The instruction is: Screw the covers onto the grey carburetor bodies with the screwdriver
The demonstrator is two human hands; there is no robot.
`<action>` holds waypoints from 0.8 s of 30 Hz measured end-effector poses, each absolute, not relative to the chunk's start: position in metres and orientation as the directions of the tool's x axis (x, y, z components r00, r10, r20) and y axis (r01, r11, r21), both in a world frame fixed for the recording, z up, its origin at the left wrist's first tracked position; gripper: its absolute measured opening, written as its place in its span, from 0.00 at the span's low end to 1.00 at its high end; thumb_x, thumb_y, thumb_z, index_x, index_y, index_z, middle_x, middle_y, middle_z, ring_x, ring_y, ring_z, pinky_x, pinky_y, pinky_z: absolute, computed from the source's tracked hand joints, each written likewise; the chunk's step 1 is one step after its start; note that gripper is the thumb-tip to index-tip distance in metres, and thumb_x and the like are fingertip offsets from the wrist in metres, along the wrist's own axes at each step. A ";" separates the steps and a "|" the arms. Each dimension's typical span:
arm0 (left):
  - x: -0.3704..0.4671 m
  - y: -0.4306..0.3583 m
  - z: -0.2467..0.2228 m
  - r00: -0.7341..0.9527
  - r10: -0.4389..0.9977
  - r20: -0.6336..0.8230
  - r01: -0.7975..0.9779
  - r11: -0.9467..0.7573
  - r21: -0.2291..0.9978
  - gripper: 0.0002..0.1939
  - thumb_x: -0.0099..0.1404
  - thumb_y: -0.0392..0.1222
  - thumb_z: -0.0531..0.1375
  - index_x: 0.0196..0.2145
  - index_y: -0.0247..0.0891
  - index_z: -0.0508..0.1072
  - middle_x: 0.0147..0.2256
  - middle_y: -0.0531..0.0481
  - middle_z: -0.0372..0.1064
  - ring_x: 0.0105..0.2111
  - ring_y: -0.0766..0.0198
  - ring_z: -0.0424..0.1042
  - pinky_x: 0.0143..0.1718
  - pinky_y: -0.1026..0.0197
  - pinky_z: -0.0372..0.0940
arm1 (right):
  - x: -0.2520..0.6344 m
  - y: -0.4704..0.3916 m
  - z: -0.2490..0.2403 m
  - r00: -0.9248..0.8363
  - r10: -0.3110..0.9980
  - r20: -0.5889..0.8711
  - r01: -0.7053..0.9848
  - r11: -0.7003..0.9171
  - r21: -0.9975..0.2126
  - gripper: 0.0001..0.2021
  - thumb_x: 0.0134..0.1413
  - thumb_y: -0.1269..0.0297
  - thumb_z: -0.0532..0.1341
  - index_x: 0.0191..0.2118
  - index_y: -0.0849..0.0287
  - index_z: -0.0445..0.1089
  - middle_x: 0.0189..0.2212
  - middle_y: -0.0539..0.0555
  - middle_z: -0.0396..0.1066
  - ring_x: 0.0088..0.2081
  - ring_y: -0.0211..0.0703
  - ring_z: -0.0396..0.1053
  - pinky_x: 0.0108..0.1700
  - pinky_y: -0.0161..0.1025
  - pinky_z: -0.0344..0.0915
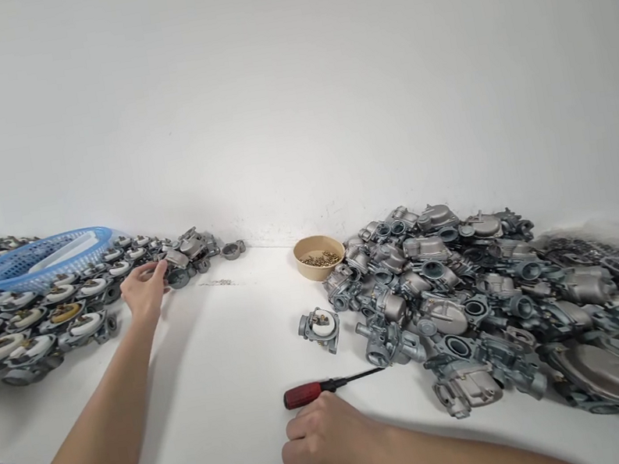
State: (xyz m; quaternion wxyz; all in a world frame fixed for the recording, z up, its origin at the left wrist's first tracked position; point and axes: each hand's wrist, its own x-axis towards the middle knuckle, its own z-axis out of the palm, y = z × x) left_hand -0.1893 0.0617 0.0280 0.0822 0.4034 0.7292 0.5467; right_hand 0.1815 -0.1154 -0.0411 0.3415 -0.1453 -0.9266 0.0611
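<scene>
My left hand (145,293) reaches to the back left, thumb and fingers closed at the edge of a grey metal carburetor float bowl (175,260) beside a small heap of similar bowls (193,243). My right hand (334,449) rests near the front edge with its fingers curled; whatever is inside them is hidden. Just beyond its knuckles lies a screwdriver (306,394) with a red and black handle, its shaft pointing right. Behind that sits a single opened carburetor (321,326), its white float facing up.
Rows of opened carburetors (85,325) with floats cover the left, with a blue plastic basket (41,257) among them. A tan bowl (318,250) holds small brass pieces. Many closed carburetors (442,313) are piled right. A clear bag (598,251) lies behind them, against the wall.
</scene>
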 end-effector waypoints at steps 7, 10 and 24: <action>-0.210 0.094 0.004 -0.720 0.677 0.155 0.274 0.072 0.959 0.25 0.52 0.56 0.68 0.39 0.31 0.81 0.27 0.48 0.73 0.23 0.64 0.67 0.19 0.65 0.64 | 0.180 -0.114 -0.041 -0.684 0.307 0.662 0.202 0.952 -0.232 0.15 0.52 0.63 0.61 0.19 0.57 0.57 0.13 0.43 0.55 0.17 0.35 0.51 0.20 0.37 0.43; -0.212 0.100 0.002 -0.748 0.651 0.132 0.206 0.039 0.978 0.22 0.52 0.53 0.69 0.37 0.31 0.81 0.26 0.49 0.71 0.22 0.66 0.65 0.18 0.67 0.60 | 0.180 -0.114 -0.040 -0.690 0.302 0.657 0.190 0.952 -0.239 0.15 0.52 0.63 0.61 0.19 0.57 0.57 0.14 0.44 0.55 0.18 0.35 0.51 0.20 0.37 0.43; -0.206 0.084 0.010 -0.755 0.639 0.143 0.096 -0.108 0.990 0.21 0.51 0.54 0.67 0.32 0.31 0.76 0.23 0.53 0.66 0.23 0.66 0.67 0.23 0.66 0.65 | 0.182 -0.114 -0.036 -0.739 0.310 0.599 0.203 0.949 -0.241 0.16 0.52 0.64 0.61 0.20 0.58 0.55 0.15 0.44 0.54 0.19 0.36 0.45 0.22 0.38 0.40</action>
